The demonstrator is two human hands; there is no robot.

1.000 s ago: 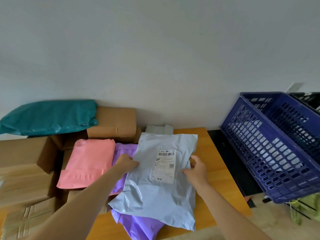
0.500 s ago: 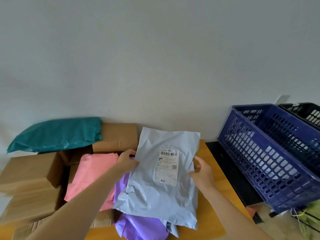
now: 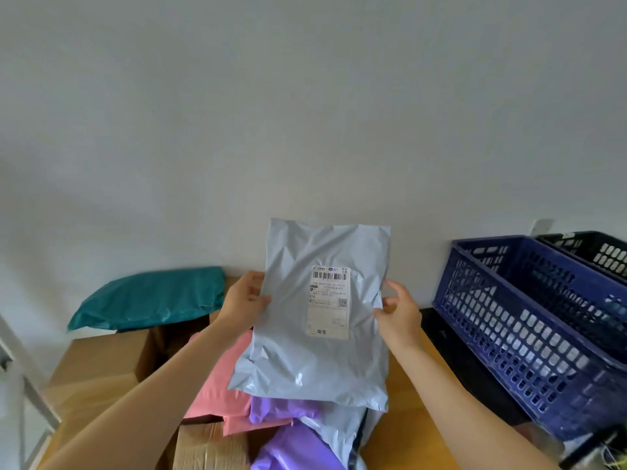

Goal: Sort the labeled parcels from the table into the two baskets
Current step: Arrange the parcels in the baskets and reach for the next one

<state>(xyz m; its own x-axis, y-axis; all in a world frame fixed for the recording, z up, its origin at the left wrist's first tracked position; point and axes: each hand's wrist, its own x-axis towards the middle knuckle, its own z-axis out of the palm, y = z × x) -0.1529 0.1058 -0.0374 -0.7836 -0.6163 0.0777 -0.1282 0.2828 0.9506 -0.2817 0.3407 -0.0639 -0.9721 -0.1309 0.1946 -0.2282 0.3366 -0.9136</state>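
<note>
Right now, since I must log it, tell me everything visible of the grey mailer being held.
The mailer is a pale grey plastic bag, glossy, wrinkled and softly puffed. A white label with barcode, QR code and small print sits on its front, facing the camera. It is held upright, slightly tilted, above the pile. The left hand grips its left edge, the right hand its right edge, thumbs on the front. Its back is hidden.

We list: grey plastic mailer (image 3: 315, 364), white barcoded label (image 3: 328, 301); teal plastic mailer (image 3: 149, 300); pink plastic mailer (image 3: 220, 391); purple plastic mailer (image 3: 288, 449); blue lattice basket (image 3: 529, 334); black lattice basket (image 3: 600, 254).
</note>
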